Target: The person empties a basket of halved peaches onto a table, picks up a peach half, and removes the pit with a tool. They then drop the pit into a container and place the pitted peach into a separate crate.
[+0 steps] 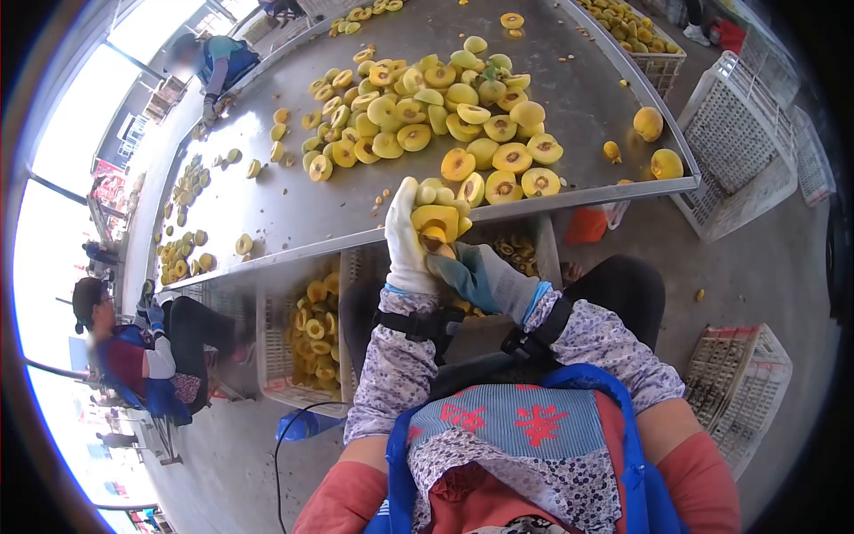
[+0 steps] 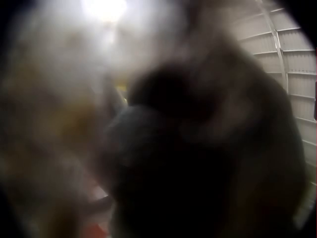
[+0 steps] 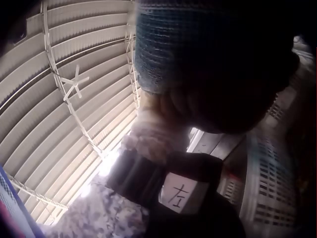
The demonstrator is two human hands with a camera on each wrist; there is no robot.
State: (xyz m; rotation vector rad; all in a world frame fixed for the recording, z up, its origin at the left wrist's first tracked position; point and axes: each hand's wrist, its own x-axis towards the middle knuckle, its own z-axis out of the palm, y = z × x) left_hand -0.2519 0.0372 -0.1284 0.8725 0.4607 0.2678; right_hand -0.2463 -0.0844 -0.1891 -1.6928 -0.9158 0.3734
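Note:
In the head view, my left hand [image 1: 406,240], in a white glove, holds a cut yellow peach [image 1: 436,219] in front of the table edge, with the orange flesh facing up. Several small greenish-yellow rounded shapes [image 1: 433,190] show at its fingers. My right hand [image 1: 489,276], in a grey-blue glove, meets the peach from below right, its fingertips at the cut side. I cannot tell whether it grips a tool there. The left wrist view is dark and blurred. In the right wrist view, the right glove [image 3: 161,54] appears mostly in shadow.
A metal table [image 1: 338,209] bears a heap of halved peaches [image 1: 391,111] and scattered pits. Below it stands a crate of peach halves [image 1: 313,338]. White plastic crates [image 1: 738,133] stand at right, another crate [image 1: 738,383] lower down. A seated person [image 1: 133,356] works at left, another [image 1: 222,67] farther off.

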